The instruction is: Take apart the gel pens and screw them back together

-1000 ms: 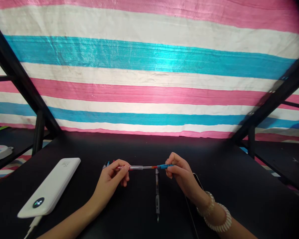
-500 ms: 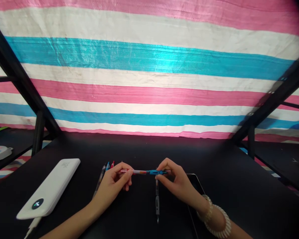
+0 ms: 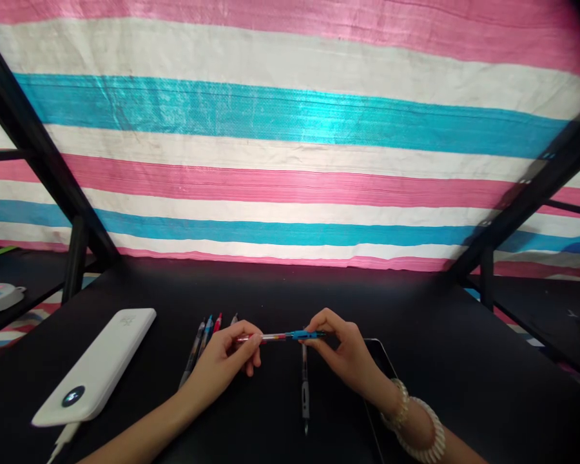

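Between my two hands a pen (image 3: pixel 273 337) with a clear and red barrel and a blue clip part lies level, a little above the dark table. My left hand (image 3: pixel 236 348) pinches its red end at the left. The thumb and fingers of my right hand (image 3: pixel 336 338) close on the blue part (image 3: pixel 303 335) at the right. Below my right hand a grey-black pen (image 3: pixel 305 393) rests on the table, pointing towards me. Several more pens (image 3: pixel 193 351), with dark, blue and red ends, lie beyond and beside my left hand, which partly hides them.
A white power bank (image 3: pixel 101 361) with a plugged-in cable (image 3: pixel 64 441) lies at the left. A dark flat device (image 3: pixel 379 351) with a pale edge sits under my right forearm. Black frame bars (image 3: pixel 48 148) slope at both sides, before a striped sheet (image 3: pixel 290 180).
The held pen and my left hand have shifted very slightly to the right. Another pen tip now shows beyond my left hand. Both grips stay the same.
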A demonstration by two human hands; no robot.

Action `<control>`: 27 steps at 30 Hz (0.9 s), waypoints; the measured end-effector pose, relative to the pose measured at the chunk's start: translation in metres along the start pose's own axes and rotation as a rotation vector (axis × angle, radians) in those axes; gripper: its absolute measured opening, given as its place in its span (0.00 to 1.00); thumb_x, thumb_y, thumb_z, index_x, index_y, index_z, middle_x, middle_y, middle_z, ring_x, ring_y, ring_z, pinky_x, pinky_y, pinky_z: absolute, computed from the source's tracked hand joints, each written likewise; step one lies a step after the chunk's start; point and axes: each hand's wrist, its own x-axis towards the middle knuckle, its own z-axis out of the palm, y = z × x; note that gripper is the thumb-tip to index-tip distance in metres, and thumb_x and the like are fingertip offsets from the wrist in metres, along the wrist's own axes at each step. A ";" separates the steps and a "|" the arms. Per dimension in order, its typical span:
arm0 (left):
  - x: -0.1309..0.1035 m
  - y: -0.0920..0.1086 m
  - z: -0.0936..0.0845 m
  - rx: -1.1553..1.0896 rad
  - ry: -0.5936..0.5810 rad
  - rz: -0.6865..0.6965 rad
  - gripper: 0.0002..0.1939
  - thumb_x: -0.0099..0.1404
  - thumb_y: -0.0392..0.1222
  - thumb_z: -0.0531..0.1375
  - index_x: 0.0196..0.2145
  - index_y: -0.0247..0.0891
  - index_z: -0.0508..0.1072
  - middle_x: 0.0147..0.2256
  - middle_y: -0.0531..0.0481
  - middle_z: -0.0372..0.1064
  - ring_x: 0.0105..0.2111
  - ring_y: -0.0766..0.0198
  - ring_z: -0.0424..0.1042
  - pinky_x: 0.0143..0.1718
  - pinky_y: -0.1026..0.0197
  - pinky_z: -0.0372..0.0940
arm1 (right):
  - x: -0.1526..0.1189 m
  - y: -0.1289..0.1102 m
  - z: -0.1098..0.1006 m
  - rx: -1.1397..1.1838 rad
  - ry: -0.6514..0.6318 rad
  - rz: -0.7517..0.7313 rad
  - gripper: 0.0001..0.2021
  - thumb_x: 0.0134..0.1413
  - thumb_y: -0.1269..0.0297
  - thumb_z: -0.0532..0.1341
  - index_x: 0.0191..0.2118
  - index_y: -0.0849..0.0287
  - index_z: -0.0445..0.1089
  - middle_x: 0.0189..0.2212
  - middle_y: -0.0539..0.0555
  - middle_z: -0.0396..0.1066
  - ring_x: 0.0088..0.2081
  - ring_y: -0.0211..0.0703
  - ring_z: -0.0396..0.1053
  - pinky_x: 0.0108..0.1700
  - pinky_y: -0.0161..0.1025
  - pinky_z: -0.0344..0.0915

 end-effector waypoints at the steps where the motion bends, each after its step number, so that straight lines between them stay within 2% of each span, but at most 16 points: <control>1: 0.000 0.000 0.000 0.003 -0.004 -0.002 0.20 0.66 0.58 0.59 0.34 0.35 0.73 0.23 0.53 0.70 0.21 0.66 0.68 0.25 0.64 0.60 | 0.000 0.000 0.000 -0.008 -0.001 0.002 0.06 0.58 0.71 0.66 0.35 0.55 0.68 0.28 0.49 0.73 0.29 0.42 0.72 0.32 0.36 0.64; 9: 0.002 0.002 0.002 0.007 -0.014 -0.013 0.21 0.66 0.59 0.59 0.35 0.35 0.74 0.23 0.52 0.70 0.20 0.65 0.67 0.24 0.64 0.60 | -0.002 -0.001 0.002 -0.010 -0.019 -0.013 0.05 0.58 0.67 0.66 0.33 0.56 0.70 0.27 0.50 0.73 0.28 0.42 0.71 0.30 0.36 0.63; 13: 0.002 0.003 0.002 0.010 -0.016 -0.002 0.20 0.66 0.58 0.59 0.34 0.35 0.73 0.23 0.52 0.70 0.20 0.66 0.67 0.24 0.65 0.60 | -0.002 -0.006 0.000 -0.039 -0.038 0.033 0.07 0.58 0.64 0.67 0.33 0.57 0.69 0.24 0.48 0.73 0.26 0.41 0.70 0.29 0.36 0.61; 18: 0.000 0.003 0.001 0.008 -0.017 0.014 0.19 0.67 0.56 0.59 0.35 0.35 0.74 0.23 0.53 0.70 0.20 0.67 0.67 0.25 0.65 0.60 | 0.000 -0.013 -0.004 -0.052 -0.117 0.043 0.16 0.66 0.61 0.60 0.25 0.58 0.71 0.24 0.51 0.74 0.27 0.41 0.70 0.32 0.37 0.62; 19: 0.001 0.003 0.000 0.005 -0.010 0.018 0.18 0.67 0.56 0.59 0.35 0.35 0.74 0.23 0.53 0.70 0.20 0.66 0.67 0.25 0.65 0.60 | 0.000 -0.013 -0.004 -0.036 -0.130 0.042 0.15 0.66 0.62 0.59 0.27 0.58 0.72 0.24 0.51 0.74 0.28 0.41 0.70 0.32 0.37 0.62; 21: 0.001 0.002 0.000 0.001 0.015 0.022 0.19 0.66 0.56 0.59 0.35 0.35 0.75 0.23 0.53 0.70 0.20 0.66 0.67 0.24 0.65 0.59 | 0.000 -0.012 -0.003 -0.013 -0.132 0.045 0.05 0.64 0.63 0.61 0.37 0.57 0.73 0.24 0.49 0.73 0.27 0.41 0.70 0.30 0.36 0.62; 22: 0.001 0.002 0.000 0.000 0.027 0.021 0.19 0.66 0.56 0.59 0.35 0.36 0.75 0.23 0.53 0.70 0.20 0.66 0.67 0.24 0.65 0.59 | -0.001 -0.010 -0.002 -0.013 -0.122 0.041 0.05 0.62 0.65 0.62 0.44 0.56 0.72 0.24 0.48 0.73 0.26 0.41 0.69 0.29 0.35 0.61; 23: 0.002 0.002 -0.001 0.000 0.040 0.020 0.19 0.66 0.57 0.60 0.35 0.36 0.75 0.23 0.53 0.70 0.20 0.66 0.67 0.24 0.65 0.59 | -0.001 -0.009 -0.001 -0.018 -0.104 0.030 0.11 0.61 0.66 0.63 0.49 0.54 0.69 0.25 0.47 0.73 0.25 0.40 0.68 0.28 0.35 0.60; 25: 0.002 0.002 -0.001 -0.001 0.059 0.018 0.20 0.65 0.57 0.60 0.34 0.35 0.74 0.23 0.53 0.70 0.20 0.66 0.66 0.24 0.65 0.59 | -0.001 -0.006 0.000 -0.024 -0.068 -0.008 0.14 0.59 0.70 0.63 0.50 0.53 0.65 0.28 0.47 0.74 0.25 0.39 0.68 0.28 0.35 0.61; 27: 0.002 0.002 0.000 -0.005 0.065 0.015 0.20 0.65 0.57 0.60 0.34 0.35 0.74 0.23 0.53 0.70 0.20 0.67 0.66 0.24 0.65 0.59 | -0.001 -0.005 0.001 -0.002 -0.060 -0.027 0.10 0.61 0.72 0.61 0.45 0.53 0.64 0.31 0.48 0.75 0.27 0.39 0.70 0.29 0.34 0.62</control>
